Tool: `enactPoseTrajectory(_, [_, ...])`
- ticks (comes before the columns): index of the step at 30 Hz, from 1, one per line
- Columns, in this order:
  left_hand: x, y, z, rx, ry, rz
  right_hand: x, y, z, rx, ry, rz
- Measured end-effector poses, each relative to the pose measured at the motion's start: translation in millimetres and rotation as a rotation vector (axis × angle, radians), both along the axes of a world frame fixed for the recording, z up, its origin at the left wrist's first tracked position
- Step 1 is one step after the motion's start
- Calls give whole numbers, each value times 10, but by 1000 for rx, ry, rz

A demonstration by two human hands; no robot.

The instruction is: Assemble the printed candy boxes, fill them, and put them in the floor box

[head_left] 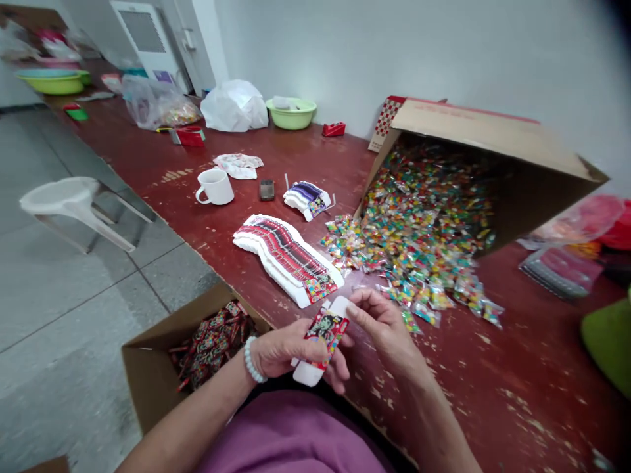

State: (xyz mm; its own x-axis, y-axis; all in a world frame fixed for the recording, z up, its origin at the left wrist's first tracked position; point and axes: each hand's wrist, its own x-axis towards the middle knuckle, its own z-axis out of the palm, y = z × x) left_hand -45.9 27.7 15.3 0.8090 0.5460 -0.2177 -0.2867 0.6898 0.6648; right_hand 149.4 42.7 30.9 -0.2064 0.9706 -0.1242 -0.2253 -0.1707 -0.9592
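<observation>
My left hand is closed around a small red printed carton, its white end flaps standing open at top and bottom. At the upper flap, the thumb and fingers of my right hand pinch together at the carton's edge. Whether a candy packet is also between them I cannot make out. Just beyond lies a long row of overlapping flat red cartons. Small clear packets of colourful candy spill from a tipped cardboard box onto the red table.
Left of my lap, an open carton box holds many filled red packs. A white mug, a small dark device and a stack of purple cartons stand farther back. A white stool is at the left.
</observation>
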Motion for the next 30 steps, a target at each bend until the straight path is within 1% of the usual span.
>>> enactPoseTrajectory(1, [41, -19, -20, -37, -36, -39, 2, -27, 1, -6, 9, -1])
enactPoseTrajectory(3, [101, -58, -44, -62, -48, -35, 18, -61, -11, -2, 11, -5])
enactPoseTrajectory(5, [142, -88, -32, -60, 15, 21, 32, -88, -24, 6, 15, -28])
enactPoseTrajectory(8, [190, -111, 27, -14, 182, 130, 11, -158, -35, -12, 70, -54])
enactPoseTrajectory(9, [204, -115, 42, 17, 234, 171, -8, -194, -44, -35, 102, -42])
enactPoseTrajectory(11, [230, -119, 49, 78, 306, 242, -56, -277, -80, -102, 161, 32])
enactPoseTrajectory(13, [251, -121, 23, 104, 328, 287, -105, -353, -137, -155, 194, 107])
enactPoseTrajectory(14, [260, -120, 3, 107, 329, 295, -123, -379, -165, -165, 196, 115])
enactPoseTrajectory(16, [277, -113, -35, 137, 349, 303, -139, -404, -206, -143, 153, 58])
enactPoseTrajectory(19, [301, -105, -56, 278, 459, 341, -107, -381, -208, -18, -27, -122])
enactPoseTrajectory(20, [309, -108, -55, 318, 487, 378, -88, -367, -199, 21, -97, -171])
enactPoseTrajectory(22, [325, -128, -46, 345, 512, 484, -55, -346, -189, 49, -185, -216])
enactPoseTrajectory(24, [340, -165, -40, 339, 520, 587, -47, -341, -202, 26, -178, -222])
enactPoseTrajectory(26, [351, -208, -41, 357, 547, 641, -66, -352, -238, -3, -115, -248])
enactPoseTrajectory(28, [348, -239, -52, 400, 582, 653, -96, -369, -282, -4, -68, -300])
enactPoseTrajectory(30, [328, -248, -72, 435, 601, 632, -112, -384, -315, 34, -58, -315])
